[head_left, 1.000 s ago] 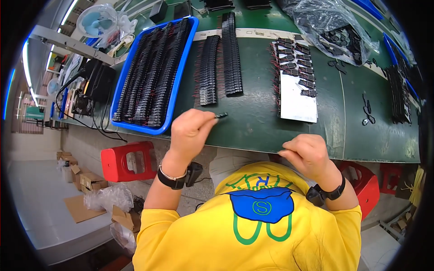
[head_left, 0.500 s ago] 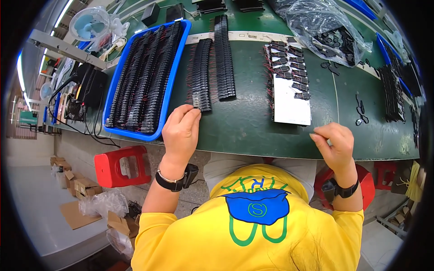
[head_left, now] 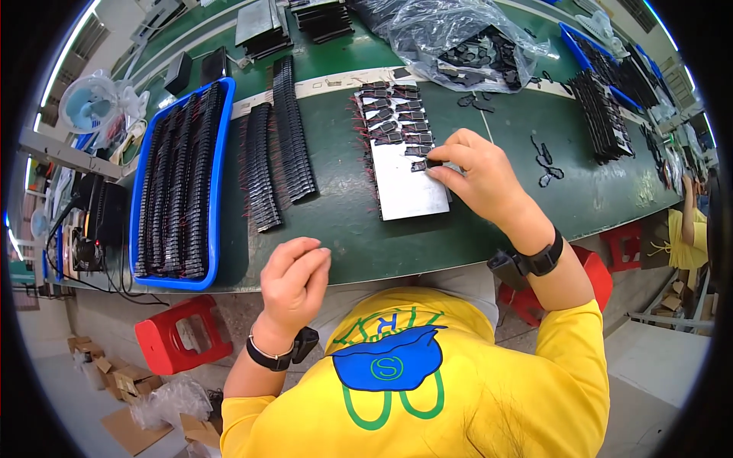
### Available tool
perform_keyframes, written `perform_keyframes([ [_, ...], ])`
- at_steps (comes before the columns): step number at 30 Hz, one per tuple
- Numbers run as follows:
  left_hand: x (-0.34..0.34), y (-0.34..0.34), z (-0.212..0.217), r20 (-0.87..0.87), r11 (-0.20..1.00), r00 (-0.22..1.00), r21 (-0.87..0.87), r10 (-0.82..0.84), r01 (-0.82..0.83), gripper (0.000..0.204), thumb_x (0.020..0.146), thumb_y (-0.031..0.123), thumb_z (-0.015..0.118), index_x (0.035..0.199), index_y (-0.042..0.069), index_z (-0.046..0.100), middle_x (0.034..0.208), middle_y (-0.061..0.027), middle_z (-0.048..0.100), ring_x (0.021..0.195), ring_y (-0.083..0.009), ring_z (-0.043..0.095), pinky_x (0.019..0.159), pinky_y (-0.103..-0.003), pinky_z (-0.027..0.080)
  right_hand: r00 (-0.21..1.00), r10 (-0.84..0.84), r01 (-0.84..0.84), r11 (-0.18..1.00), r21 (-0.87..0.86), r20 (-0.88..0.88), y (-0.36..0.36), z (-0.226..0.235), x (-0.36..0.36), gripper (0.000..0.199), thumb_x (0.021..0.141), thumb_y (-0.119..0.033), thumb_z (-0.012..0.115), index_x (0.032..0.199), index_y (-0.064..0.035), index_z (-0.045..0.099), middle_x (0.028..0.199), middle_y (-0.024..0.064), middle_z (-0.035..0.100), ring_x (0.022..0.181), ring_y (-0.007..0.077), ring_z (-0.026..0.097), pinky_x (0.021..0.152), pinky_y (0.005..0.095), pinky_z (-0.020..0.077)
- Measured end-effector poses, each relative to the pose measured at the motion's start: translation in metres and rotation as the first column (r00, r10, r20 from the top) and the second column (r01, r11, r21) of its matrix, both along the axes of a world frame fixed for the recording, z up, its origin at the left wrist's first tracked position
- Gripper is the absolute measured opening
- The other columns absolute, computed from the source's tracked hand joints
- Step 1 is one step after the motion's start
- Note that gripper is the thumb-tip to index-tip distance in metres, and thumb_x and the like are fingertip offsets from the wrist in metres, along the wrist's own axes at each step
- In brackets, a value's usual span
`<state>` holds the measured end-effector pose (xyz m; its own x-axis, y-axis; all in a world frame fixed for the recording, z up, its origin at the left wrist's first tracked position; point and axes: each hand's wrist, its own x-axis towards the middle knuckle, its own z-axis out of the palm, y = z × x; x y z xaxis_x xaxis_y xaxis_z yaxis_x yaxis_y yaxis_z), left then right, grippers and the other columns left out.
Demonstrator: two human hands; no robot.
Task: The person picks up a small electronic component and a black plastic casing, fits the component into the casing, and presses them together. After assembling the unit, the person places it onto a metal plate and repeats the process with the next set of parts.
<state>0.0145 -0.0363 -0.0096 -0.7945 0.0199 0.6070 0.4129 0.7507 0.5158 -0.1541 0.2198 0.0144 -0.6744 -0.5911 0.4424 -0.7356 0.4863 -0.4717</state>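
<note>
My right hand [head_left: 477,172] reaches over a white board [head_left: 412,197], thumb and forefinger closed on a small black rectangular part [head_left: 418,166] at the board's right side. Several like parts with thin red wires [head_left: 391,114] lie in two columns on the board above it. My left hand [head_left: 294,282] hovers near the table's front edge with its fingers curled together; whether anything is in them is hidden. Beyond it lie two long rows of stacked black parts, a shorter row [head_left: 261,168] and a longer row [head_left: 292,130], red wires sticking out on their left.
A blue tray [head_left: 216,229] packed with black rows stands at left. A clear plastic bag [head_left: 427,42] of black pieces lies at the back, with loose black cords [head_left: 545,160] to the right. A red stool [head_left: 179,336] stands below the table edge; another person [head_left: 687,229] is at far right.
My right hand has moved from the table's front edge onto the white board, at a black part there. My left hand has drawn back from the shorter row's near end. The view has shifted right.
</note>
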Motion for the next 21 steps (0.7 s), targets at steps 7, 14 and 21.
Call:
perform_keyframes([
  [7,-0.007,0.015,0.012,0.329,0.912,0.895,0.375,-0.3,0.168,0.015,0.081,-0.001,0.068,0.095,0.0,0.066,0.093,-0.0108,0.065,0.073,-0.0162,0.063,0.062,-0.026,0.051,0.997,0.061,-0.063,0.997,-0.045,-0.051,-0.002,-0.002,0.026,0.017,0.073,-0.005,0.074,0.086,-0.002,0.065,0.078,0.0094,0.059,0.069,0.0264,0.059,0.061,0.0332,0.047],
  [14,-0.032,0.035,0.013,0.484,0.38,0.539,0.875,-0.689,-0.3,0.027,0.09,0.007,0.062,0.114,-0.003,0.057,0.097,-0.0126,0.067,0.076,-0.0154,0.066,0.058,-0.023,0.054,0.989,0.131,-0.138,0.985,-0.106,-0.067,-0.011,-0.003,0.058,0.023,0.067,-0.004,0.077,0.085,-0.0023,0.064,0.076,0.0095,0.058,0.066,0.0258,0.058,0.057,0.0341,0.0462],
  [21,-0.027,0.038,0.004,0.4,0.258,0.604,0.915,-0.69,-0.312,0.02,0.09,0.009,0.062,0.107,-0.003,0.062,0.089,-0.0109,0.068,0.069,-0.0137,0.066,0.055,-0.023,0.054,0.968,0.201,-0.226,0.958,-0.176,-0.149,-0.026,-0.002,0.08,0.029,0.062,-0.003,0.078,0.087,-0.0025,0.063,0.076,0.0088,0.059,0.063,0.0251,0.057,0.053,0.0344,0.0452],
])
